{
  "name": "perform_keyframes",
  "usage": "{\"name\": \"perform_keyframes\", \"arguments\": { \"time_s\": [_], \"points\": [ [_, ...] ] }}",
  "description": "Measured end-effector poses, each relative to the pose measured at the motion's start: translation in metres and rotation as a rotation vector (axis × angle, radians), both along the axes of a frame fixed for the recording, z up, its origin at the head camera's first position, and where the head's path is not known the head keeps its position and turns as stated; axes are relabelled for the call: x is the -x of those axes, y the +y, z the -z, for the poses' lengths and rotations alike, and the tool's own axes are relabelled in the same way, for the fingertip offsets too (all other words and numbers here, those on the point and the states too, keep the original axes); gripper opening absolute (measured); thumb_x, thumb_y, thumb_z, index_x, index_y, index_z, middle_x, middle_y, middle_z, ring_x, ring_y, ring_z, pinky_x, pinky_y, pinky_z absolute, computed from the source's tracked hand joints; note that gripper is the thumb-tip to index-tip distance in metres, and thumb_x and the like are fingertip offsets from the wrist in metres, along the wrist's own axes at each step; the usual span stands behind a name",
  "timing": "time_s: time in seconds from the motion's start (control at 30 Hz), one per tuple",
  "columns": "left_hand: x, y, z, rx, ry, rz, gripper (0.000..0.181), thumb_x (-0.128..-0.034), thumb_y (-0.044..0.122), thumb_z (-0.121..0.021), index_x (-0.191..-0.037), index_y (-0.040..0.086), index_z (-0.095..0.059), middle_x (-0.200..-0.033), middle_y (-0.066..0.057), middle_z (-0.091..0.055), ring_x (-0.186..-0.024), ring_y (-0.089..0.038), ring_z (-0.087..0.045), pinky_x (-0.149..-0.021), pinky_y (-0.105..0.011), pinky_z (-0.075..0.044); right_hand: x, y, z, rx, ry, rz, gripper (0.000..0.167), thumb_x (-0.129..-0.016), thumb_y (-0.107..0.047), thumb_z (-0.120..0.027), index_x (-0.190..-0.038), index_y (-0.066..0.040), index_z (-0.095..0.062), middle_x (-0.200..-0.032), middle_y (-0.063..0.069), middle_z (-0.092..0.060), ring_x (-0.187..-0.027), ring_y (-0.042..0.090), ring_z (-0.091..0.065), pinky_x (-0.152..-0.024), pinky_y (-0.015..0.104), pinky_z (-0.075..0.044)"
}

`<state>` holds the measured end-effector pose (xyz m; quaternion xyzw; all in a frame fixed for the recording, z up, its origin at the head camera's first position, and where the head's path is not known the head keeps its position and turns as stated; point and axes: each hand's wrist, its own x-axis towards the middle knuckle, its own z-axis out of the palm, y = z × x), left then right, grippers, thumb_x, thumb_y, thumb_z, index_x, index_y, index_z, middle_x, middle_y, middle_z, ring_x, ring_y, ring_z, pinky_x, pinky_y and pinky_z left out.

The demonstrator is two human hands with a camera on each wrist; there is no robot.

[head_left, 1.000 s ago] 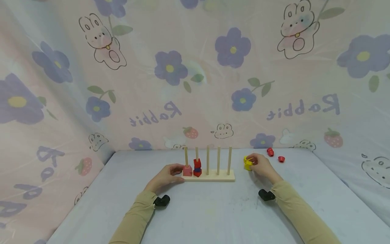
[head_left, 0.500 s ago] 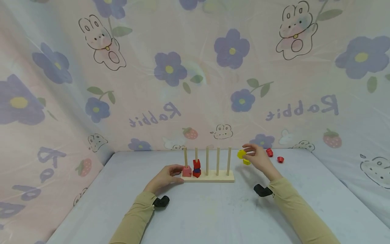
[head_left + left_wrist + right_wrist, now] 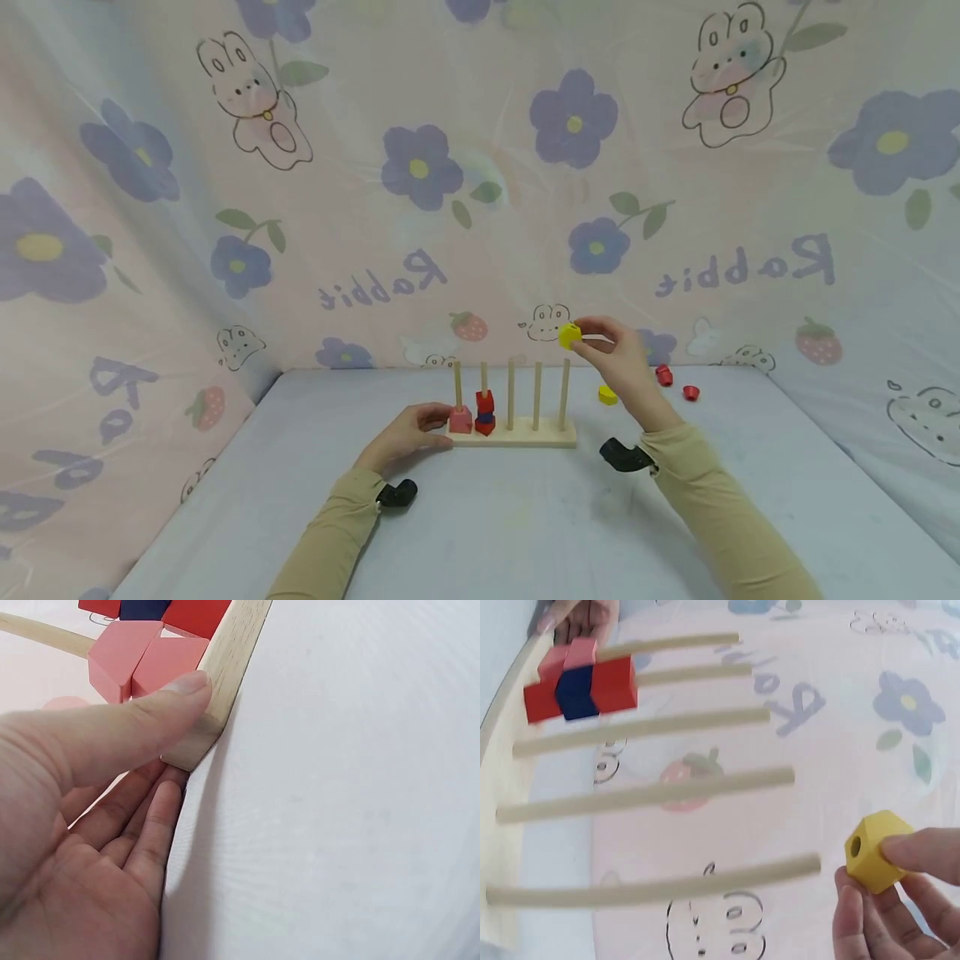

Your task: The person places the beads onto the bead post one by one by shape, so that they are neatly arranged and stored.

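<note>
My left hand (image 3: pixel 405 435) grips the left end of a wooden peg stand (image 3: pixel 525 441), thumb on the front edge and fingers behind. The stand's base has several upright pegs. On its leftmost peg sit pink blocks (image 3: pixel 169 664); red blocks with a dark blue block (image 3: pixel 577 691) between them fill the lower part of the second. The other pegs are bare. My right hand (image 3: pixel 621 357) pinches a yellow many-sided bead (image 3: pixel 874 859) between thumb and fingers. It holds the bead just above the rightmost peg's tip, apart from it, and the bead's hole faces the pegs.
Another yellow bead (image 3: pixel 607 395) lies on the white tabletop (image 3: pixel 510 525), right of the stand. Red pieces (image 3: pixel 664 375) rest farther back to the right, with a separate red piece (image 3: pixel 691 392) beside them. A patterned rabbit-and-flower curtain (image 3: pixel 480 250) rises behind the table.
My right hand has lifted one yellow bead off the table and carried it up and left to above the rightmost peg. The left hand has stayed at the stand's end.
</note>
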<state>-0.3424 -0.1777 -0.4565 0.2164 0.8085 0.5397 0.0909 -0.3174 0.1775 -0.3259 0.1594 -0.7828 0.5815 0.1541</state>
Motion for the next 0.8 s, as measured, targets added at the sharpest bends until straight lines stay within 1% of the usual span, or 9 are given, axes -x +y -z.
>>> {"name": "perform_keyframes", "arguments": {
  "time_s": [0.1,0.2,0.3,0.4,0.43,0.53,0.67,0.8],
  "points": [
    [0.0,0.0,0.001,0.003,0.0,0.002,0.059,-0.0784,0.002,-0.077,-0.132,-0.003,-0.051,-0.132,-0.017,-0.053,-0.124,-0.032,-0.049,-0.104,-0.038,-0.041,-0.004,-0.013,-0.003,0.021,0.017,-0.055,0.037,-0.089,-0.007,-0.068,-0.124,-0.002,-0.057,-0.119,0.015,-0.059,-0.103,0.029,-0.063,-0.084,0.023,-0.053],
    [-0.001,0.0,0.001,-0.006,0.004,0.007,0.058,-0.0793,-0.001,-0.075,-0.132,-0.005,-0.05,-0.132,-0.019,-0.053,-0.123,-0.034,-0.049,-0.104,-0.041,-0.041,-0.005,-0.025,-0.004,0.028,0.029,-0.103,0.036,-0.089,-0.004,-0.067,-0.124,-0.001,-0.057,-0.117,0.016,-0.059,-0.103,0.028,-0.063,-0.084,0.023,-0.054],
    [-0.009,0.003,-0.01,-0.008,0.003,0.015,0.056,-0.0802,-0.003,-0.073,-0.131,-0.007,-0.05,-0.131,-0.021,-0.053,-0.124,-0.036,-0.048,-0.105,-0.043,-0.04,-0.006,-0.036,-0.003,0.035,0.038,-0.144,0.036,-0.088,-0.001,-0.066,-0.123,-0.002,-0.057,-0.115,0.016,-0.059,-0.102,0.028,-0.064,-0.084,0.025,-0.054],
    [-0.009,0.004,-0.01,0.003,-0.001,0.012,0.056,-0.08,0.0,-0.075,-0.131,-0.005,-0.051,-0.131,-0.019,-0.053,-0.124,-0.034,-0.048,-0.105,-0.041,-0.04,-0.004,-0.045,0.0,0.031,0.068,-0.176,0.036,-0.088,0.003,-0.066,-0.122,0.001,-0.056,-0.115,0.016,-0.058,-0.102,0.029,-0.063,-0.084,0.025,-0.054],
    [-0.008,0.003,-0.01,0.003,0.002,0.012,0.056,-0.08,0.001,-0.075,-0.131,-0.004,-0.052,-0.131,-0.018,-0.053,-0.124,-0.034,-0.049,-0.105,-0.04,-0.04,-0.003,-0.047,0.001,0.023,0.08,-0.181,0.036,-0.087,0.004,-0.066,-0.122,0.002,-0.056,-0.115,0.016,-0.058,-0.102,0.029,-0.063,-0.084,0.025,-0.054],
    [0.001,0.001,0.0,0.002,0.008,0.015,0.058,-0.0795,0.004,-0.077,-0.131,-0.002,-0.052,-0.132,-0.016,-0.053,-0.124,-0.031,-0.049,-0.104,-0.037,-0.041,-0.002,-0.055,0.005,-0.011,0.111,-0.173,0.035,-0.087,0.003,-0.066,-0.121,0.002,-0.057,-0.116,0.015,-0.059,-0.103,0.027,-0.062,-0.085,0.024,-0.053],
    [0.002,0.0,0.001,-0.005,0.015,0.025,0.058,-0.0794,0.003,-0.077,-0.131,-0.002,-0.052,-0.132,-0.016,-0.054,-0.124,-0.031,-0.049,-0.104,-0.037,-0.041,-0.001,-0.062,0.008,-0.043,0.126,-0.147,0.031,-0.087,0.003,-0.066,-0.118,-0.002,-0.06,-0.116,0.011,-0.06,-0.103,0.024,-0.062,-0.09,0.029,-0.052],
    [0.001,0.0,0.001,-0.006,0.004,0.016,0.058,-0.0785,0.004,-0.078,-0.131,0.0,-0.053,-0.131,-0.014,-0.054,-0.123,-0.029,-0.05,-0.104,-0.036,-0.041,0.002,-0.067,0.012,-0.055,0.133,-0.136,0.031,-0.087,0.003,-0.066,-0.117,-0.002,-0.06,-0.115,0.01,-0.061,-0.102,0.023,-0.062,-0.093,0.036,-0.051]
  ]
}}
